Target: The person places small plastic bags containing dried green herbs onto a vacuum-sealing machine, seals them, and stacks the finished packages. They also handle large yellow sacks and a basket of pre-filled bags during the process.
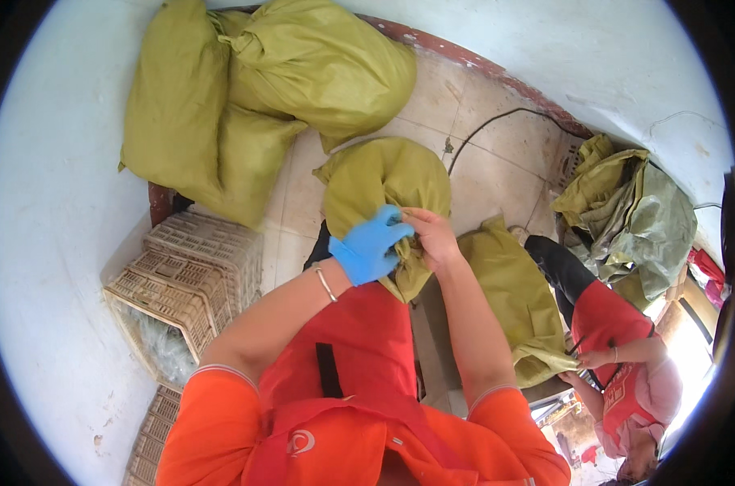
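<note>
In front of me stands a full olive-green woven sack (393, 174), its upper part gathered and folded toward me. My left hand (365, 249), in a blue glove, is closed on the gathered cloth at its near side. Bare fingers of my right hand (432, 236) pinch the same gathered part, touching the gloved fingertips. Whether a tie or string lies between the fingers is too small to tell. A loose end of the sack hangs below both hands, over my red apron (335, 340).
Several stuffed olive sacks (319, 65) lean at the far left. Pale plastic crates (181, 275) stand along the left wall. At right, a co-worker (626, 348) holds the mouth of another olive sack (517, 292). Crumpled sacks (635, 211) and a black cable (497, 119) lie farther back.
</note>
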### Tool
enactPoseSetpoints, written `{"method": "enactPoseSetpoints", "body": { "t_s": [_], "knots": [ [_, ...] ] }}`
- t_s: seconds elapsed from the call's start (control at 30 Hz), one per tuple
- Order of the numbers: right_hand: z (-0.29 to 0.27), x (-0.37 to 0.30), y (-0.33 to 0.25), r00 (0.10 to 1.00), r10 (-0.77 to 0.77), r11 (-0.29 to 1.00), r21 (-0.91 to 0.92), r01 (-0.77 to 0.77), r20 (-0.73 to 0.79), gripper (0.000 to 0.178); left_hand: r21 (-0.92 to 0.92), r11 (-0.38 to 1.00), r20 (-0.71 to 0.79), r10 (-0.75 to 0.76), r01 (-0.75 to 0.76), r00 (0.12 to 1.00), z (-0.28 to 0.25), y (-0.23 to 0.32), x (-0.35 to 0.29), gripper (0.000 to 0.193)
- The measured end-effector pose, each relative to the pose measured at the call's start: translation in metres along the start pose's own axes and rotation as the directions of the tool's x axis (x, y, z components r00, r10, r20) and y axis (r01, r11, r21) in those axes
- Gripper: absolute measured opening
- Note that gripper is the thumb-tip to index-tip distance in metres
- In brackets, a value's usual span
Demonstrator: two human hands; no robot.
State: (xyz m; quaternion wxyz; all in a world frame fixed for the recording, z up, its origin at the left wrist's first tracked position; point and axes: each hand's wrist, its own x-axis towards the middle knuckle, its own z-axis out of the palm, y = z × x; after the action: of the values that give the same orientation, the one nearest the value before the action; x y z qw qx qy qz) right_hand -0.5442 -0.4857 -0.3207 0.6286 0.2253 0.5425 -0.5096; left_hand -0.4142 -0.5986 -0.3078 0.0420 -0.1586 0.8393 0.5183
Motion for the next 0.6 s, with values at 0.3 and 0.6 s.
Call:
{"method": "enactPoseSetpoints", "body": {
  "t_s": [0.3, 0.6],
  "knots": [
    [0.002, 0.019, 0.006, 0.947, -0.260, 0.958, -0.171, 0.229, -0.189, 0.023, -0.693, 0.690, -0.275, -0.520, 0.208, 0.809, 0.009, 0.020, 0.004, 0.031],
    [-0.011, 0.043, -0.012, 0.753, -0.658, 0.529, -0.730, 0.433, -0.030, 0.023, 0.098, 0.992, -0.249, -0.052, 0.079, 0.967, 0.018, 0.028, -0.032, 0.048]
  ]
}}
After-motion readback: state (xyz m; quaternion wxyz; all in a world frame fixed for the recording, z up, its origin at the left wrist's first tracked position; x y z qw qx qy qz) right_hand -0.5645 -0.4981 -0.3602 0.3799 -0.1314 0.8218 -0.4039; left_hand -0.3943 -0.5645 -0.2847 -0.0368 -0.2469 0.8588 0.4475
